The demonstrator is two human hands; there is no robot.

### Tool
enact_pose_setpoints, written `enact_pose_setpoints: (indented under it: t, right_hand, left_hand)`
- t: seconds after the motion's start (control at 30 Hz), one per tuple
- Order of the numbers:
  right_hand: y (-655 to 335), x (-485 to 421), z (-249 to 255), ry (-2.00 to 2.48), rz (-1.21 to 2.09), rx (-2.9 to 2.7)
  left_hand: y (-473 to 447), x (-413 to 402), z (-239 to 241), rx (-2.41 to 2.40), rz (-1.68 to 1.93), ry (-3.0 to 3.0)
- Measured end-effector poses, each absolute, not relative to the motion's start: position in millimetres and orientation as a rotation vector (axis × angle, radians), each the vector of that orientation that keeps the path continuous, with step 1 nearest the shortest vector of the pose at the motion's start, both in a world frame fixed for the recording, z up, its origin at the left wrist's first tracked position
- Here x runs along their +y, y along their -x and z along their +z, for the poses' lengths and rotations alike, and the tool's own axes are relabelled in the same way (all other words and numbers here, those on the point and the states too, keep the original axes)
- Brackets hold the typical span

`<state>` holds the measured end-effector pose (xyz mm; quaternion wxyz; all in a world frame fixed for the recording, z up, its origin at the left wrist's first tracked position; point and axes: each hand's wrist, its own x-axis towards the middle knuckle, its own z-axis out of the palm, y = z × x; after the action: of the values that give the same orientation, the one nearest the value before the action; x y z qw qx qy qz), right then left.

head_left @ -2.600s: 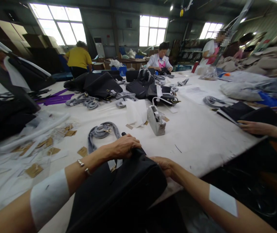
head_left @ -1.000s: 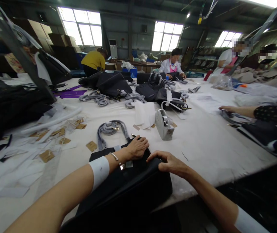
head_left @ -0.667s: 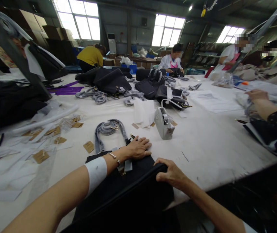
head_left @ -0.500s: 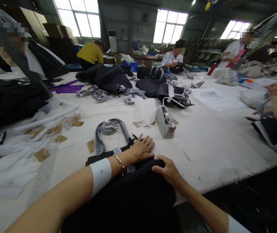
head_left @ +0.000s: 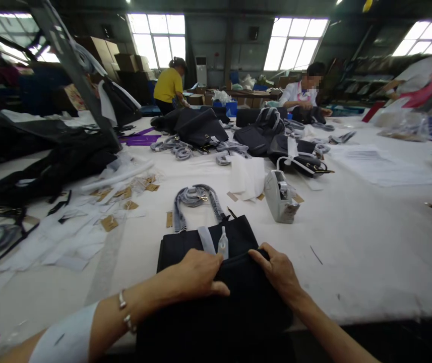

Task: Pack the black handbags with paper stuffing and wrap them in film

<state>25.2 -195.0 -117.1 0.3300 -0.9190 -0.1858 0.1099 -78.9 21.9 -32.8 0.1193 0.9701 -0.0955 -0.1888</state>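
Left hand [head_left: 200, 275] and right hand [head_left: 280, 272], both closed on the raised near fold of the black bag [head_left: 204, 242], which lies at the table's [head_left: 352, 242] near edge. The forearms converge, wrists low. Apparent step: folding the bag over. A next move would call for an even two-handed hold. Just beyond the bag is a grey strap [head_left: 195, 196], and to the bag's far right a tape dispenser [head_left: 281, 196].

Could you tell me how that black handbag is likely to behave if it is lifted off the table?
The black handbag would probably sag rather than hold its shape: its near part folds softly under the left hand and right hand. Its wrapped handle lies loose on the table, so it would likely dangle.
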Motion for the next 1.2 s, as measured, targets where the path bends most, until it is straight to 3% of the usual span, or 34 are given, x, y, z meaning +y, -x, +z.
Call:
enact_pose_setpoints:
  t: [0.23, 0.37, 0.57, 0.7, 0.93, 1.07, 1.2]
  right_hand:
    - [-35, -199, -120, 2.102, 0.185, -0.831]
    - [-43, -188, -123, 2.349, 0.174, -0.848]
    - [-42, -170, -114, 2.760, -0.242, -1.049]
    - [-37, -158, -104, 2.593, -0.527, -1.208]
    - [-35, -136, -133, 2.415, -0.404, -1.452]
    - [-37, -139, -136, 2.342, -0.352, -1.390]
    - [-34, -146, -130, 2.204, -0.357, -1.257]
  left_hand:
    - [87, 19, -71, -0.036, -0.481, -2.746]
    - [69, 26, -76, -0.060, -0.411, -2.774]
    - [50, 34, -84, -0.045, -0.297, -2.867]
    - [50, 34, -91, -0.030, -0.222, -2.832]
    - [72, 38, -78, 0.002, -0.001, -2.796]
    - [104, 95, -65, 0.461, 0.359, -2.568]
    - [125, 148, -83, 0.780, 0.099, -2.186]
